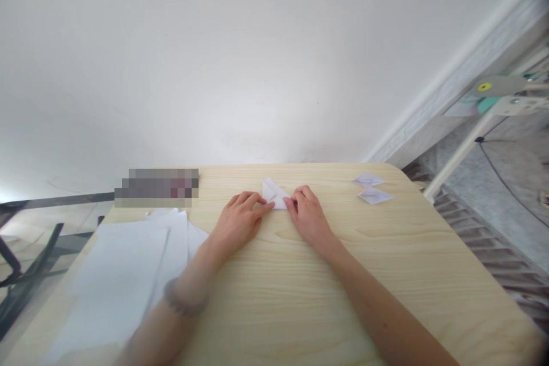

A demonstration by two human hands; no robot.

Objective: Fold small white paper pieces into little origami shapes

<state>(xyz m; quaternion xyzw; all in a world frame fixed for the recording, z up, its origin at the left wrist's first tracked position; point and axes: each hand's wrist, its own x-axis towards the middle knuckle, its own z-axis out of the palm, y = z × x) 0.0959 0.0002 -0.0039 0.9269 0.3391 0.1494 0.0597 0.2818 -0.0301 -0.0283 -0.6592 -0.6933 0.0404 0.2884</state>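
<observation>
A small white folded paper piece (274, 192) lies on the light wooden table (300, 297) near its far edge. My left hand (238, 221) rests palm down with its fingertips pressing the paper's left side. My right hand (307, 213) has its fingers curled and pinches the paper's right corner. A grey band sits on my left wrist.
A loose stack of white paper sheets (124, 274) covers the table's left part. Two small folded paper shapes (372, 189) lie at the far right. A white wall stands behind the table. A lamp-like stand (493, 97) and grey floor are to the right.
</observation>
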